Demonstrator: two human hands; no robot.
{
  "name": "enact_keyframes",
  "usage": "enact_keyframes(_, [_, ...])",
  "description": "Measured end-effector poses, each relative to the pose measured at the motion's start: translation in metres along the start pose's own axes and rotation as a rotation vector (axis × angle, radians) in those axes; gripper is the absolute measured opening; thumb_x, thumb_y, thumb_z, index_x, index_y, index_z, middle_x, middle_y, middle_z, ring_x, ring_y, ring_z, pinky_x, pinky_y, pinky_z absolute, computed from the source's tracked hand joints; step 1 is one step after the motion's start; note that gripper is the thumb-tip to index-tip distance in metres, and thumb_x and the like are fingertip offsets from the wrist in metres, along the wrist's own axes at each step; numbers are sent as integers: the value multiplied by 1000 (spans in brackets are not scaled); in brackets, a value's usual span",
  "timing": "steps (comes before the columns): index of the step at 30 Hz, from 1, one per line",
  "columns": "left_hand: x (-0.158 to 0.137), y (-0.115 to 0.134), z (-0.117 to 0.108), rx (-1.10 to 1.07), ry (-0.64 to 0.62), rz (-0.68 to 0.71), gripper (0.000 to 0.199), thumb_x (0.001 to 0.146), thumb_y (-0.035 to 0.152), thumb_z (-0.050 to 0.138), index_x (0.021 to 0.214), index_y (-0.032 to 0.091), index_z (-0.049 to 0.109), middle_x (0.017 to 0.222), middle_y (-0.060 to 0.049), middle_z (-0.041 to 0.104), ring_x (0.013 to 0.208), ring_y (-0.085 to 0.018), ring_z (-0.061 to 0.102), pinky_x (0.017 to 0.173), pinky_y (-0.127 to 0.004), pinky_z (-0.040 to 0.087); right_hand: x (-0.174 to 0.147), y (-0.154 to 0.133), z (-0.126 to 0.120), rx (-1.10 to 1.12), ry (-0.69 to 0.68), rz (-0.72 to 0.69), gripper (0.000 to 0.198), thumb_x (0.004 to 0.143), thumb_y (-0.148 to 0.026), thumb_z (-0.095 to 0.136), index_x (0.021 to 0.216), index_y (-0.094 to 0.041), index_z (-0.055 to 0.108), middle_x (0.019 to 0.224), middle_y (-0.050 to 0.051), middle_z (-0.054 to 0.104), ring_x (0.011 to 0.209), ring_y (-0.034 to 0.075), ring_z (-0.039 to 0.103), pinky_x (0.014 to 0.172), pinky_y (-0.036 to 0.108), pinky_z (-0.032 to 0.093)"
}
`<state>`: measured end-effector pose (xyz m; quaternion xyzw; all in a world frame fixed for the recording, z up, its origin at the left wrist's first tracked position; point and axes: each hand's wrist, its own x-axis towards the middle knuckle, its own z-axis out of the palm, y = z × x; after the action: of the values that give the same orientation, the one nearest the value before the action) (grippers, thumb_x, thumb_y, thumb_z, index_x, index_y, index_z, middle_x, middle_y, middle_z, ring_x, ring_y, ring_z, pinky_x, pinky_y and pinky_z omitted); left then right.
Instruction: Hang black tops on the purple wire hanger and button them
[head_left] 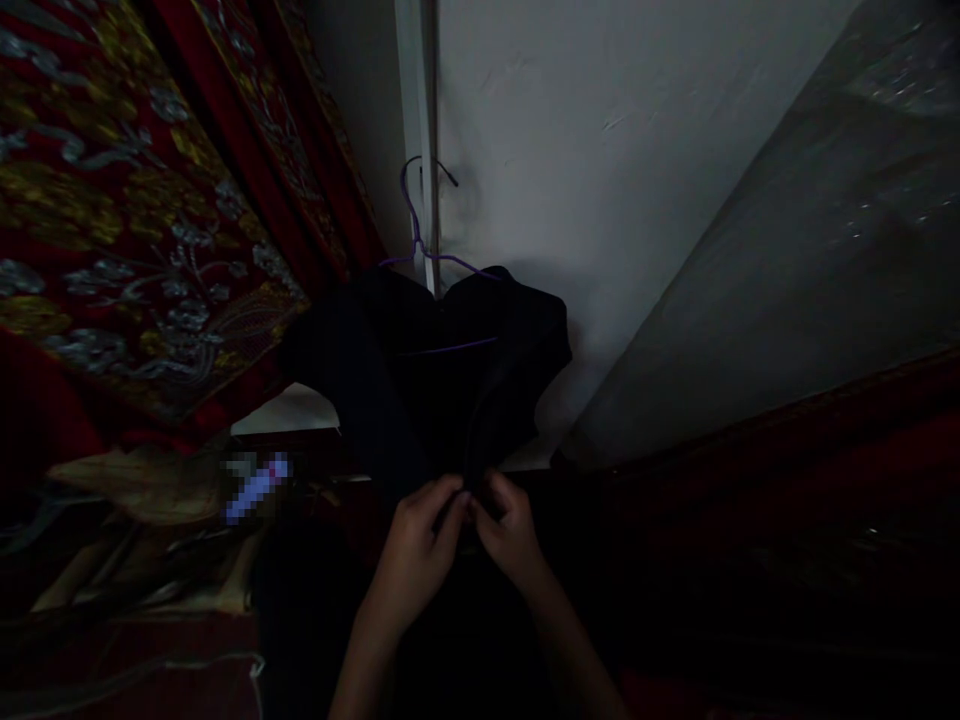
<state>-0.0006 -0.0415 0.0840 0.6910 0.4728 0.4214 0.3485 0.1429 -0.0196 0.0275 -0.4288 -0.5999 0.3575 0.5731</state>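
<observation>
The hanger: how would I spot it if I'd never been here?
Find the big pale wall, then the narrow upright strip at its left. The hanger has a curved hook showing on both sides of that strip. Its thin purple lines set it apart from the dark garment hanging on it.

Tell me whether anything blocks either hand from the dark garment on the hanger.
Nothing visible does. The left hand and right hand already pinch the front of the dark garment. The purple hanger sits higher, clear of both. Deep shadow hides details below.
</observation>
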Motion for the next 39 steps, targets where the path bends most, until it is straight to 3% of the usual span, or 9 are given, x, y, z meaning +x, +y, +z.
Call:
enact_keyframes(5, [-9, 6, -1, -145, 118, -51, 25, 100, 32, 55, 124, 28, 57, 100, -4, 77, 82, -18, 74, 83, -32, 59, -8, -9, 7, 78, 16, 57, 18, 90, -36, 65, 80, -21, 67, 76, 3, 73, 71, 20, 69, 66, 30, 56])
enact_keyframes(8, [-8, 2, -4, -113, 124, -103, 23, 98, 31, 58, 119, 28, 50, 98, -2, 77, 88, -18, 76, 84, -31, 59, -12, -10, 5, 60, 31, 73, 17, 90, -34, 66, 79, -21, 68, 74, 3, 72, 70, 19, 69, 67, 30, 55])
enact_keyframes(14, [3, -1, -17, -49, -5, -163, 17, 96, 26, 59, 108, 27, 46, 85, 1, 75, 72, -16, 73, 66, -27, 55, -8, 1, -5, -31, 45, 107, 17, 87, -31, 68, 74, -20, 68, 69, 1, 68, 65, 17, 64, 63, 27, 51])
enact_keyframes(17, [6, 3, -13, -265, 7, -197, 20, 95, 30, 62, 105, 25, 47, 82, 1, 74, 63, -13, 67, 57, -22, 49, -8, 6, -1, 21, 36, 114, 18, 87, -32, 68, 74, -20, 68, 68, 0, 67, 65, 15, 63, 62, 25, 49])
enact_keyframes(23, [20, 11, 9, -742, 240, -285, 40, 81, 27, 76, 96, 25, 39, 69, 2, 75, 33, -3, 38, 36, -14, 23, -13, 13, 17, 82, 73, 119, 17, 90, -33, 66, 79, -20, 69, 73, 1, 69, 68, 16, 64, 65, 26, 50])
enact_keyframes(27, [57, 30, -6, -850, 315, -168, 46, 75, 17, 78, 94, 25, 37, 69, 1, 76, 30, 0, 30, 35, -13, 15, -10, 31, 21, -17, 99, 76, 20, 90, -32, 64, 74, -20, 62, 69, -1, 63, 66, 15, 60, 64, 26, 47])
enact_keyframes(34, [145, 82, -46, -899, 384, 155, 47, 65, 7, 74, 86, 25, 36, 63, 3, 73, 37, -6, 54, 36, -15, 14, 2, 77, 20, -118, 126, 127, 33, 91, -45, 61, 69, -22, 57, 64, -2, 55, 63, 15, 56, 62, 26, 45])
enact_keyframes(39, [153, 88, -41, -802, 333, 248, 41, 71, 12, 75, 84, 24, 38, 70, 0, 77, 34, -5, 48, 34, -15, 18, 25, 83, -3, -100, 77, 109, 31, 87, -46, 66, 68, -22, 63, 65, 1, 64, 64, 18, 63, 62, 29, 51])
